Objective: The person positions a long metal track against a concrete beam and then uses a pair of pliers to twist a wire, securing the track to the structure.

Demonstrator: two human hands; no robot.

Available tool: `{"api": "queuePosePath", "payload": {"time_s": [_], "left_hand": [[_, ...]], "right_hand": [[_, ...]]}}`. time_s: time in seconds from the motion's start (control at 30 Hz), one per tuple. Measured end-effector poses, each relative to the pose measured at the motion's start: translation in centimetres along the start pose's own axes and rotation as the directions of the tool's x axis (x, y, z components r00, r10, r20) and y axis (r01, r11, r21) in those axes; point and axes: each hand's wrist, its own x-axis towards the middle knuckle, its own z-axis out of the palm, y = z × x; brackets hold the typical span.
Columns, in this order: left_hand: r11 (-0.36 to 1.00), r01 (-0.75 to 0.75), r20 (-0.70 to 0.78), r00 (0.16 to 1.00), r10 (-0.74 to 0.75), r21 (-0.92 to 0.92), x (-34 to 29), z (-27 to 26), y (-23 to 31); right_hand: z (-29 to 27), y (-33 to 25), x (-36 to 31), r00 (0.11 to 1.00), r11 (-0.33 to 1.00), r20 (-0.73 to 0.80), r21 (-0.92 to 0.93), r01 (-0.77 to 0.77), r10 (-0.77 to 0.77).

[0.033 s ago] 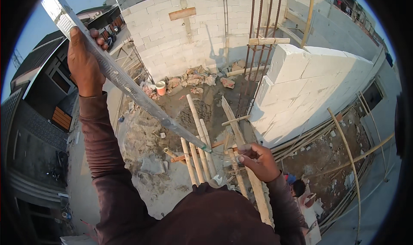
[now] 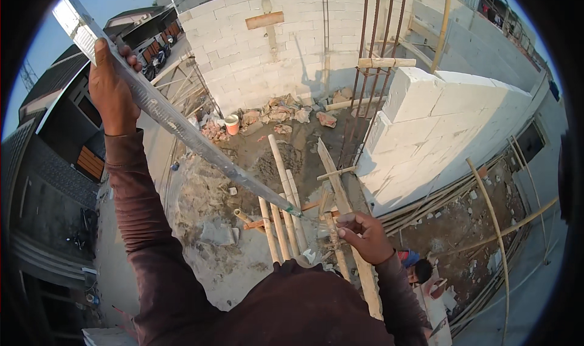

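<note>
My left hand (image 2: 114, 93), raised at the upper left, is wrapped round a long silvery metal bar (image 2: 182, 127). The bar slants down to the right, and its green-marked lower end stops near the middle of the view. Close to that end, but apart from it, my right hand (image 2: 367, 239) has thumb and forefinger drawn together. A faint thin line seems to run between the bar's end and these fingers; what they pinch is too small to make out. Under the right hand stands a rough wooden plank (image 2: 359, 249), beside several bamboo poles (image 2: 283, 173).
A white block wall (image 2: 450, 112) rises at right, beside upright rebar (image 2: 372, 72). Another block wall (image 2: 243, 48) curves behind. Below lie rubble and a pale bucket (image 2: 232, 125). A person (image 2: 418, 270) is low at the right, near more bamboo (image 2: 486, 194).
The view has shifted slightly, so the walls and ground sit a little farther right. My left hand appears slightly farther left with the bar. Both hands keep nearly the same pose.
</note>
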Motion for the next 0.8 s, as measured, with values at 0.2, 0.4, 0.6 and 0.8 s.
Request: {"api": "queuePosePath", "payload": {"time_s": [0.2,0.4,0.6,0.8], "left_hand": [[0.832,-0.039,-0.258,0.942,0.215,0.553,5.5,-16.4,7.8],[0.654,0.042,-0.503,0.678,0.537,0.755,1.7,-32.0,15.9],[0.764,-0.121,-0.732,0.224,0.643,0.634,-5.2,-35.4,16.5],[0.932,-0.289,-0.975,-0.096,0.198,0.218,-12.7,-38.8,10.7]], "right_hand": [[0.7,6.7,-2.3,0.985,0.975,-0.022,0.147,-0.168,0.173],[1.9,9.2,-2.5,0.965,0.940,0.011,0.227,-0.256,0.261],[3.7,8.8,1.3,0.966,0.963,0.083,0.097,-0.250,0.243],[4.9,6.0,3.3,0.976,0.986,0.159,0.042,-0.160,0.151]]}}
